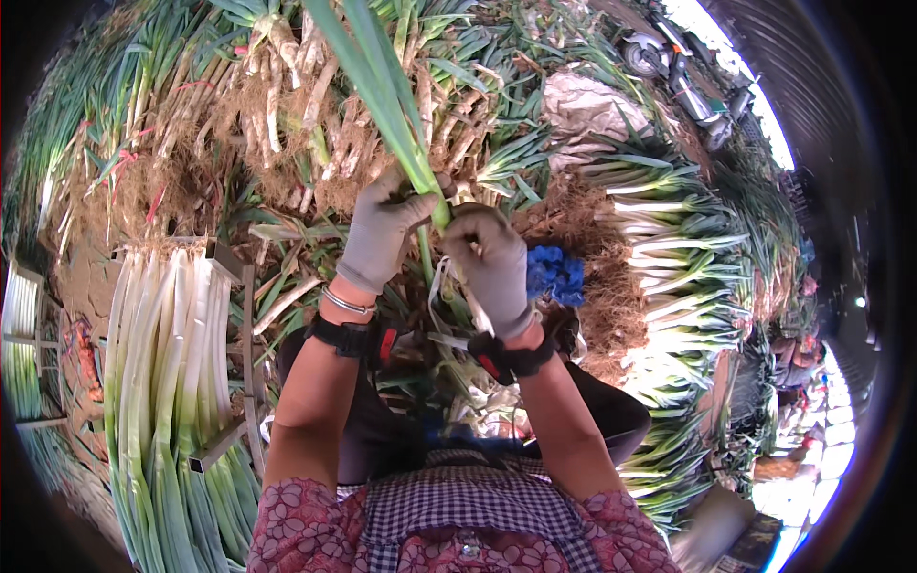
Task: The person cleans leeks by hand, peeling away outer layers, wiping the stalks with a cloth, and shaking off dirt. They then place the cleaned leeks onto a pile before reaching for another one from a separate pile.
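My left hand [382, 234], in a grey glove, is wrapped round a leek [401, 143] whose broad green leaves point up and away from me. Close beside it, my right hand [489, 256], gloved too, has its fingers curled in against the leek's stalk. Its fingertips are partly hidden, so the exact grip does not show. A thin pale strip of leaf [437, 286] hangs below the hands. The leek's lower end is mostly covered by my right hand.
Untrimmed leeks with brown roots [277, 105] are heaped ahead. Cleaned leeks lie in a metal rack [229, 260] at left; a row of leeks [678, 277] lies at right. Blue crumpled material [556, 275] sits beside my right hand. A pale sack [587, 105] and a scooter [693, 91] are farther off.
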`<state>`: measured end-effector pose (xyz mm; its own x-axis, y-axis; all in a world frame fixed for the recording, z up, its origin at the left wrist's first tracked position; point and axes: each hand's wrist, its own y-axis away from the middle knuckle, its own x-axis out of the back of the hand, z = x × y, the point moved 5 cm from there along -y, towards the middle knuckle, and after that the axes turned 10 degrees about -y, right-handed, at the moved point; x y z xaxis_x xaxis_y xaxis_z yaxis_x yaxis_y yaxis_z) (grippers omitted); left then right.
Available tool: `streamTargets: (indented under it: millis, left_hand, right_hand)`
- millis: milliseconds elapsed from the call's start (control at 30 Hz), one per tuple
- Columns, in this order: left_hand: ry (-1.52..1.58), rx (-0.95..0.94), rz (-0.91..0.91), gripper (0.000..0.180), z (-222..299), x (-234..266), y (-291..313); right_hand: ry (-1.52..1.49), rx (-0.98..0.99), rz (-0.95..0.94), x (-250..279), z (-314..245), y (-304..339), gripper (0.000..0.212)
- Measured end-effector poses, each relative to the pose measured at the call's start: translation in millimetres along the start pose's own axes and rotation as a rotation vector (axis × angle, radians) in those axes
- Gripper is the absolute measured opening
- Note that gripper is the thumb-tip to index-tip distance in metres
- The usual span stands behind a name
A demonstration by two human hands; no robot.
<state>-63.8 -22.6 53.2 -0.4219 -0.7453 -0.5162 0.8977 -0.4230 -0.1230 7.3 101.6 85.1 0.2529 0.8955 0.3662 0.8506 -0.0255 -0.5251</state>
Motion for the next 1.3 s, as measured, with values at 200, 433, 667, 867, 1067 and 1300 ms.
streamTargets:
  millis: [200,433,667,867,1067,1300]
  left_hand:
    - [-0.194,-0.168,0.223,0.030,0,-2,-9]
    - [-0.218,-0.135,0.317,0.033,-3,16,-19]
    - [-0.030,-0.208,0.424,0.024,7,40,-16]
    - [-0.198,-0.226,0.487,0.021,20,41,-9]
    - [0.049,-0.140,0.355,0.030,20,38,-18]
    - [0.133,-0.071,0.410,0.022,8,71,-24]
  right_hand:
    - [-0.711,-0.398,0.072,-2,27,33,0.012]
    - [-0.731,-0.300,-0.015,1,16,49,0.011]
    - [-0.571,-0.696,-0.225,23,40,126,0.004]
    - [-0.001,-0.630,-0.141,39,42,131,0.024]
    - [0.156,-0.481,-0.403,14,46,114,0.040]
    - [0.131,-0.512,-0.351,11,63,159,0.025]
